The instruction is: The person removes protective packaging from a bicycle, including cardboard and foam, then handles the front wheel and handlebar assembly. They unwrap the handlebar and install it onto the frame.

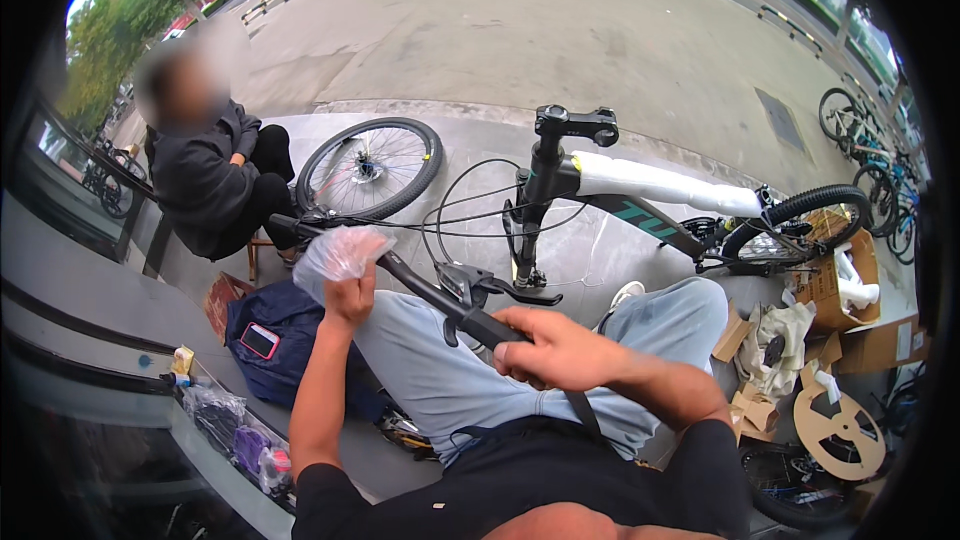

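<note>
A black bicycle handlebar (425, 290) lies slantwise over my lap, cables running from it to a dark bike frame (640, 220). My right hand (560, 348) is closed around the grip at its near right end. Beside that hand sits a brake lever with a shifter (470, 285). Close to the handlebar's far left part, my left hand (350, 295) is raised and closed on a crumpled clear plastic bag (338, 255). The bag hides part of the bar there, and I cannot tell whether that hand also touches it.
A loose wheel (375, 168) lies ahead, with a seated person (215, 170) to its left. White wrap covers the frame's top tube. Left of my legs are a dark blue jacket (290, 325) and a pink-edged phone (260, 340). Cardboard boxes (835, 285) and packing scraps stand at right.
</note>
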Action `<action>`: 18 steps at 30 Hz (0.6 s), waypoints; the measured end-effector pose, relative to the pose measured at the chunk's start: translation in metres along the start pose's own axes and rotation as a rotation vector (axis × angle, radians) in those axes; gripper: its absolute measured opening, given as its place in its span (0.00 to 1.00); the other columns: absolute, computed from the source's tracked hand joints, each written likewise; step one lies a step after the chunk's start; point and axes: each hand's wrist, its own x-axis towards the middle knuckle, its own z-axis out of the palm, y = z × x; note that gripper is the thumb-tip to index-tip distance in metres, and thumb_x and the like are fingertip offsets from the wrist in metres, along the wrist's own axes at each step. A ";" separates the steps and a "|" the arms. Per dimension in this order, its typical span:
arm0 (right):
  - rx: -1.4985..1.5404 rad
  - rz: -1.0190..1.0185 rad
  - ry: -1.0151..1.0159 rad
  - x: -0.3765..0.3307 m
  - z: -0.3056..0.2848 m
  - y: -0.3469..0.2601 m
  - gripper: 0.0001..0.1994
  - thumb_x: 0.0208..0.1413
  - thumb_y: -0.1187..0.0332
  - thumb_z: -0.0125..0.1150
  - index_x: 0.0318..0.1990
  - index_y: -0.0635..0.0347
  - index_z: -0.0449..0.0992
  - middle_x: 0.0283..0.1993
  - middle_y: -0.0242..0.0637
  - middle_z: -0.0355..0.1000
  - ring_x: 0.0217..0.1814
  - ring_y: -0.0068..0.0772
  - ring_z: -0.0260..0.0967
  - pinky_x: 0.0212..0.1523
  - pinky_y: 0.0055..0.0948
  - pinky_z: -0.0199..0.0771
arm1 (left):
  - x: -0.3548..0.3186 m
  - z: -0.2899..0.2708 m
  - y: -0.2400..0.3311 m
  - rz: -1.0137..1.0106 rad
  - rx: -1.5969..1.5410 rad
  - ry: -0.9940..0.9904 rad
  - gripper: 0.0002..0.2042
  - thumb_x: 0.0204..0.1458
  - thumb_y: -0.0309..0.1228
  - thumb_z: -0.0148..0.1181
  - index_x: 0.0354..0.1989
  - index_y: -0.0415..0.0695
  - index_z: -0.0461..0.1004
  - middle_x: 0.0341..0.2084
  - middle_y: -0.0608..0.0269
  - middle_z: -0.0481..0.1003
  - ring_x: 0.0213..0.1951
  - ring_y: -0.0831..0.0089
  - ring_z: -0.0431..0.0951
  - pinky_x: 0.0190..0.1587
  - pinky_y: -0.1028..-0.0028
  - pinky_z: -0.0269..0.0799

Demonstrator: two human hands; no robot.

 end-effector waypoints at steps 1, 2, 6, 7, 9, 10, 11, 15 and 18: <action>0.089 0.013 -0.055 -0.002 -0.003 -0.013 0.16 0.70 0.62 0.59 0.57 0.64 0.74 0.39 0.30 0.77 0.35 0.19 0.72 0.32 0.25 0.76 | 0.006 0.005 -0.006 -0.003 -0.041 0.078 0.15 0.66 0.26 0.53 0.55 0.39 0.83 0.53 0.45 0.82 0.59 0.41 0.78 0.67 0.51 0.69; 0.136 0.005 -0.091 -0.002 -0.007 -0.024 0.15 0.70 0.61 0.58 0.55 0.63 0.74 0.39 0.31 0.77 0.38 0.18 0.73 0.32 0.25 0.76 | 0.012 0.011 -0.016 -0.004 -0.016 0.100 0.14 0.67 0.26 0.53 0.52 0.38 0.84 0.49 0.44 0.83 0.55 0.40 0.81 0.65 0.51 0.71; 0.403 -0.189 -0.234 -0.001 -0.022 -0.048 0.30 0.77 0.42 0.50 0.63 0.64 0.73 0.45 0.35 0.79 0.39 0.20 0.74 0.27 0.20 0.73 | 0.026 0.042 -0.052 -0.251 -0.142 0.120 0.13 0.70 0.30 0.52 0.44 0.37 0.83 0.39 0.45 0.83 0.40 0.50 0.82 0.42 0.55 0.75; 0.468 -0.313 -0.255 -0.007 -0.027 -0.049 0.34 0.77 0.39 0.47 0.66 0.65 0.73 0.47 0.37 0.80 0.38 0.21 0.74 0.27 0.18 0.73 | 0.030 0.056 -0.057 -0.279 -0.039 0.223 0.15 0.71 0.32 0.51 0.42 0.37 0.83 0.36 0.46 0.83 0.36 0.52 0.82 0.39 0.56 0.74; 0.198 -0.656 -0.121 -0.019 -0.047 -0.050 0.29 0.79 0.47 0.50 0.71 0.65 0.72 0.49 0.37 0.81 0.41 0.19 0.77 0.29 0.17 0.75 | 0.050 0.073 -0.073 0.090 0.595 0.635 0.28 0.77 0.45 0.42 0.33 0.36 0.80 0.21 0.53 0.79 0.22 0.58 0.77 0.31 0.63 0.71; 0.064 -0.649 0.078 -0.025 -0.062 -0.049 0.27 0.79 0.51 0.52 0.70 0.64 0.73 0.49 0.36 0.81 0.41 0.19 0.77 0.30 0.18 0.76 | 0.056 0.078 -0.078 -0.275 0.001 0.590 0.31 0.77 0.49 0.40 0.31 0.36 0.79 0.19 0.55 0.77 0.21 0.62 0.76 0.29 0.65 0.70; -0.072 -0.658 0.255 -0.026 -0.079 -0.048 0.24 0.79 0.54 0.54 0.69 0.64 0.74 0.49 0.35 0.81 0.42 0.20 0.78 0.32 0.18 0.77 | 0.062 0.081 -0.083 -0.541 -0.617 0.511 0.35 0.78 0.53 0.37 0.30 0.36 0.79 0.17 0.57 0.75 0.19 0.65 0.74 0.28 0.67 0.69; 0.389 -0.563 0.694 0.016 -0.124 -0.015 0.24 0.78 0.58 0.56 0.69 0.67 0.71 0.61 0.42 0.78 0.59 0.32 0.79 0.56 0.31 0.84 | 0.093 0.095 -0.100 -0.797 -0.770 0.722 0.37 0.77 0.57 0.31 0.25 0.40 0.73 0.17 0.61 0.74 0.18 0.71 0.73 0.24 0.72 0.68; 0.632 -0.602 0.826 0.062 -0.144 0.011 0.28 0.78 0.55 0.55 0.72 0.71 0.65 0.68 0.51 0.72 0.69 0.44 0.74 0.69 0.40 0.78 | 0.103 0.109 -0.113 -1.001 -0.948 0.726 0.34 0.77 0.54 0.30 0.28 0.41 0.73 0.18 0.59 0.73 0.18 0.68 0.73 0.21 0.69 0.69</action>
